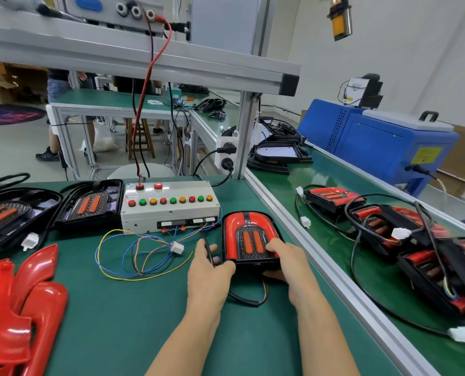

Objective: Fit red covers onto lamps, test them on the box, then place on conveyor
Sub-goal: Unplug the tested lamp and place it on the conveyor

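Green bench mat, both hands gripping red-covered lamp, left hand also on its cable, right hand thumb on top

Red-covered lamp flat on tabletop, just right of white button box. Spare red covers piled far left. Finished lamps clustered on conveyor, cables trailing.
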